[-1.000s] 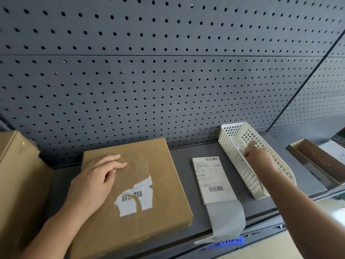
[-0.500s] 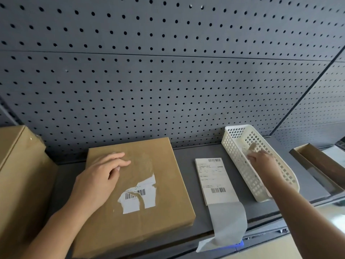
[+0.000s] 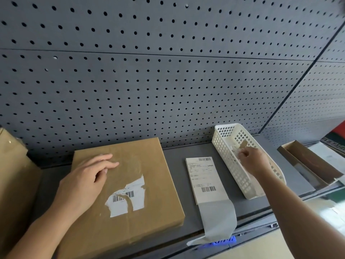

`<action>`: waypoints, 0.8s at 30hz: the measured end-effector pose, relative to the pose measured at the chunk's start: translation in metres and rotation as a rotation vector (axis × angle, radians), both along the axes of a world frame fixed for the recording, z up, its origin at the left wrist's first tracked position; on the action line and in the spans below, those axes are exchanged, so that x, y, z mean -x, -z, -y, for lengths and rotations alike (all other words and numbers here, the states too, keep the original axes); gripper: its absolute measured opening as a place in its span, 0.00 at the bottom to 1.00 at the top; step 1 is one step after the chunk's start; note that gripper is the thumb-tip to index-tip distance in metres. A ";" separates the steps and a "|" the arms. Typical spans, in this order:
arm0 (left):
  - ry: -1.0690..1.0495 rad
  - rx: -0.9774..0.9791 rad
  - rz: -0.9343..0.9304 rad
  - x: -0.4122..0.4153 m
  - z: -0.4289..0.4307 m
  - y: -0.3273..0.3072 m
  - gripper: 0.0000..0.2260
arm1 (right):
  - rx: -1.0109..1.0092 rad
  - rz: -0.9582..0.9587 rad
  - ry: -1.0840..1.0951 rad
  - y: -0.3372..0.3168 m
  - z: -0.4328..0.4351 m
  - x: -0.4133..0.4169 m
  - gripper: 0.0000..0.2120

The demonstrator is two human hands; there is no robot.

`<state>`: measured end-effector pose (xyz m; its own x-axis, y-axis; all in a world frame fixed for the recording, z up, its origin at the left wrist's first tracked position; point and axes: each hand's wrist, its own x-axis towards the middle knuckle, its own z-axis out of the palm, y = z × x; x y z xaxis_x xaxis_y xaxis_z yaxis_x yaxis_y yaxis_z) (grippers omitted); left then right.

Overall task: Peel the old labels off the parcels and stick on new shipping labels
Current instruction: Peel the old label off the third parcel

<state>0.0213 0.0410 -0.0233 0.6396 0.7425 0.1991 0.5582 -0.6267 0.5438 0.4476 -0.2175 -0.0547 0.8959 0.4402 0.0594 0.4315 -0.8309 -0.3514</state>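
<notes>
A flat brown cardboard parcel [image 3: 160, 180] lies on the grey shelf. A torn remnant of its old white barcode label [image 3: 128, 200] still sticks to its top. My left hand [image 3: 84, 182] rests on the parcel with relaxed fingers, left of the remnant. A new shipping label [image 3: 203, 176] lies face up to the parcel's right, and its grey backing strip [image 3: 217, 219] hangs over the shelf edge. My right hand [image 3: 253, 161] is inside the white plastic basket [image 3: 233, 176], fingertips pinched on a small label scrap [image 3: 236, 149].
A taller cardboard box [image 3: 11, 174] stands at the far left, touching the parcel's side. An open shallow cardboard box [image 3: 308, 161] sits at the right end of the shelf. A grey pegboard wall [image 3: 168, 81] rises directly behind everything. The shelf's front edge [image 3: 252, 227] runs close below the label.
My right hand has shifted slightly deeper into the basket with the scrap. My left hand stays on the parcel.
</notes>
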 end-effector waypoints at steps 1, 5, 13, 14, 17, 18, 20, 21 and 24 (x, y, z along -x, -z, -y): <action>-0.002 0.002 0.000 0.000 0.000 0.000 0.18 | 0.003 -0.016 -0.002 -0.002 -0.001 -0.001 0.09; -0.005 0.003 0.003 0.000 0.000 0.000 0.17 | 0.052 -0.084 -0.075 -0.011 0.001 0.001 0.10; -0.008 0.002 0.002 0.000 0.000 0.000 0.17 | 0.120 0.078 -0.109 0.006 -0.004 -0.009 0.13; -0.010 0.002 -0.001 0.000 0.000 0.000 0.17 | 0.106 0.078 -0.107 0.008 -0.006 -0.009 0.13; -0.014 0.001 -0.004 0.000 0.000 0.001 0.16 | 0.144 0.055 -0.124 0.009 -0.012 -0.005 0.10; -0.014 0.001 -0.005 0.000 -0.001 0.001 0.16 | 0.168 0.055 -0.123 0.010 -0.012 -0.004 0.10; -0.012 0.001 -0.008 0.000 -0.001 0.002 0.16 | 0.188 0.072 -0.103 0.014 -0.012 -0.007 0.08; -0.012 0.001 -0.007 0.000 -0.001 0.002 0.16 | 0.193 0.081 -0.091 0.016 -0.011 -0.009 0.05; -0.016 0.003 -0.002 0.000 -0.001 0.002 0.16 | 0.180 0.122 -0.070 0.025 -0.007 -0.016 0.13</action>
